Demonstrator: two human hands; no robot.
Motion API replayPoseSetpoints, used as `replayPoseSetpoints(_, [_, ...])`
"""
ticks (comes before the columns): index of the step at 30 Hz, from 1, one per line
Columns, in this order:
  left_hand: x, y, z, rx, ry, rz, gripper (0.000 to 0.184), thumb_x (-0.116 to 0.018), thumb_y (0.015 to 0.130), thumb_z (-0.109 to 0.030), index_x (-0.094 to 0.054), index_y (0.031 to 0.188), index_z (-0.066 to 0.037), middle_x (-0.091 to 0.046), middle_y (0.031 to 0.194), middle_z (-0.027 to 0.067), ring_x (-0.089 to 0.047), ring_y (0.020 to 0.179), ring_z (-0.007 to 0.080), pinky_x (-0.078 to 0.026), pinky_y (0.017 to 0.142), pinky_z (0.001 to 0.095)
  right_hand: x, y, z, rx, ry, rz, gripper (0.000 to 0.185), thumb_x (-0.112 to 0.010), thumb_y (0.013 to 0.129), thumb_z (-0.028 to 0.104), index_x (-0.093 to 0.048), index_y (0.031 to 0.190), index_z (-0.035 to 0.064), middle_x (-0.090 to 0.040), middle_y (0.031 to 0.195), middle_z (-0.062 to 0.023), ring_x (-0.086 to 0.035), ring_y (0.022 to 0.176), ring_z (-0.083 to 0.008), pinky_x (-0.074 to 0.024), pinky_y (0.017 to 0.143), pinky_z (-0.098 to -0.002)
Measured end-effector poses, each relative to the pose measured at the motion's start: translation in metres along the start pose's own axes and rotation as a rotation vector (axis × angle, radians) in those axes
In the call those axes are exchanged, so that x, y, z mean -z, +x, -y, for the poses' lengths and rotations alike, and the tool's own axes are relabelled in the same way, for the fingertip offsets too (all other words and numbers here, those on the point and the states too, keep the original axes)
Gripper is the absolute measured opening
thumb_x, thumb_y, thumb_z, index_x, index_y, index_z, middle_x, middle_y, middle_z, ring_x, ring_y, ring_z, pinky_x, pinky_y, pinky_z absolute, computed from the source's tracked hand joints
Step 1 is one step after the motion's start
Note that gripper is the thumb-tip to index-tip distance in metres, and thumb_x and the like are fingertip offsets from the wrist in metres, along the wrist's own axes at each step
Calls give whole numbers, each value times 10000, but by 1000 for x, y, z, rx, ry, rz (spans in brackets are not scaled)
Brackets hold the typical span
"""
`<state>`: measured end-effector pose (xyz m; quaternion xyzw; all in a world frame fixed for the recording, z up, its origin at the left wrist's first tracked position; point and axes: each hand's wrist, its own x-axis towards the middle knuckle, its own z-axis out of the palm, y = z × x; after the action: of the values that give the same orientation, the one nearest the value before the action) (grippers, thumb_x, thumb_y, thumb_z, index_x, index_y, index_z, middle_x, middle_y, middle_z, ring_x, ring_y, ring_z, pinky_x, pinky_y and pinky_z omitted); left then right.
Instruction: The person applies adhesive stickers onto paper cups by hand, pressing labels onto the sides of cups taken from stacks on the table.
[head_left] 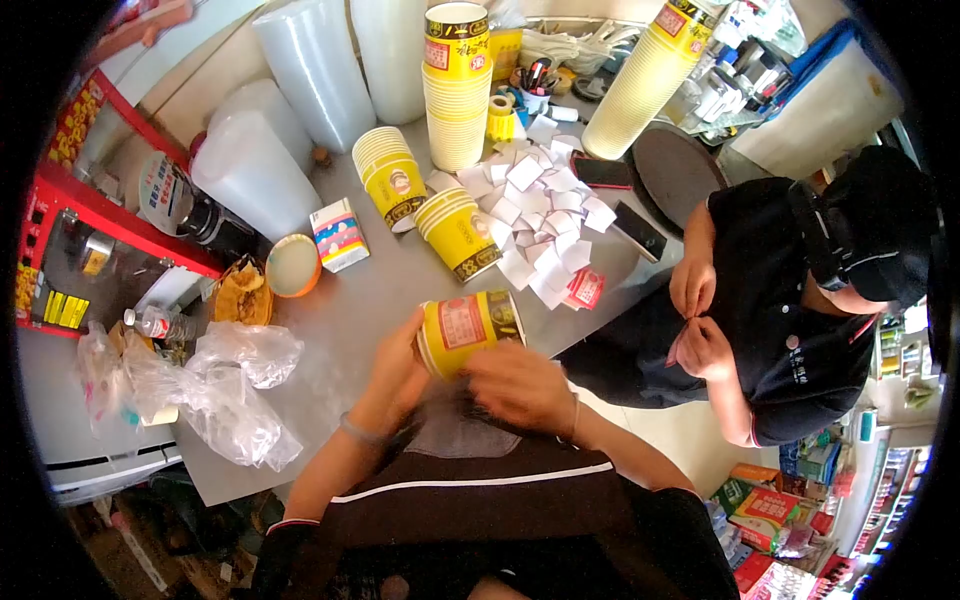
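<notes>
My left hand [402, 358] is wrapped round a yellow paper cup [465, 328] that lies tilted in front of my chest. A red printed label shows on the cup's side, and a dark band runs round one end. Against the near side of the cup is my right hand [522, 385], its fingers smeared by motion. Beyond the cup, two short stacks of yellow cups [455, 232] lean on the table. A heap of white paper slips [540, 215] lies beside them, with small red labels [585, 288] at its near edge.
Tall cup stacks [457, 110] stand at the back. Two phones [640, 232] lie right of the slips. An orange-rimmed bowl [293, 266], a tissue pack [340, 235] and plastic bags [225, 390] are on the left. A co-worker [800, 300] at right pinches a small reddish piece.
</notes>
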<state>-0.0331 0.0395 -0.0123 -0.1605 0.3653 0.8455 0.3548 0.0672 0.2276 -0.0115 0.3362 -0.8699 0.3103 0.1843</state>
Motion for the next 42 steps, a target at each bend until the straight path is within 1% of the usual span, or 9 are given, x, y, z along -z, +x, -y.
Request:
replayPoseSetpoints(3, [-12,-13,-9,43,74,172,336,-423,946,-186,-495,1166,58,-572,1155,147,-575,1038,237,-453,917,356,35,23,0,-590,8,-435,806,-783,682,210,-375,1364,83,-366,1410,-131,-375,1287,-255,-325,1041,-375])
replayPoseSetpoints(6, [-23,-24,-22,87,242,354,336,-485,917,-158,-502,1178,53,-568,1176,138,-573,1047,216,-448,925,343,37,6,-33,-911,893,-142,878,-800,665,206,-327,1394,80,-322,1434,-121,-339,1298,-239,-353,1013,-369])
replayPoseSetpoints(9, [-9,-21,-29,58,448,391,430,-573,820,-97,-484,1214,46,-586,1164,135,-582,1044,202,-436,953,361,29,-5,-38,-964,960,-66,961,-807,651,188,-250,1426,85,-296,1441,-96,-342,1281,-231,-384,983,-381])
replayPoseSetpoints(20, [43,-3,-64,-177,524,79,377,-564,848,-80,-511,1213,-3,-608,1107,58,-587,953,125,-462,810,251,3,55,-67,-731,553,-49,979,-830,619,288,-275,1389,46,-389,1354,-155,-415,1225,-260,-404,952,-378])
replayPoseSetpoints(26, [91,4,-120,-726,-33,-262,349,-474,937,-161,-480,1237,19,-568,1178,99,-564,1052,186,-461,892,319,125,191,-140,-331,-325,-477,960,-828,603,282,-314,1355,-23,-440,1279,-189,-497,1076,-310,-430,893,-394])
replayPoseSetpoints(29, [109,2,-118,-692,-141,-300,369,-433,971,-221,-467,1241,29,-542,1214,115,-536,1106,207,-435,948,351,188,289,-164,-78,-818,-504,905,-795,608,380,-398,1305,-40,-487,1229,-208,-512,1020,-335,-441,881,-406])
replayPoseSetpoints(34, [103,-6,-87,-682,23,-305,381,-414,980,-270,-466,1224,17,-542,1199,140,-536,1099,248,-421,965,396,158,352,-276,-400,-515,173,845,-678,684,529,-437,1303,7,-433,1343,-197,-423,1212,-356,-347,1007,-421])
replayPoseSetpoints(38, [111,2,-76,-547,-274,-300,390,-434,972,-281,-456,1225,15,-543,1192,135,-539,1093,254,-435,948,403,114,320,-283,-149,-716,-225,776,-720,703,464,-460,1279,13,-430,1348,-192,-403,1232,-352,-295,1039,-443])
replayPoseSetpoints(42, [110,3,-77,-576,-129,-265,384,-440,971,-281,-467,1216,13,-544,1189,130,-541,1095,243,-439,944,393,84,239,-203,-304,-345,-620,640,-718,753,263,-449,1282,23,-463,1302,-177,-438,1206,-336,-329,1029,-414])
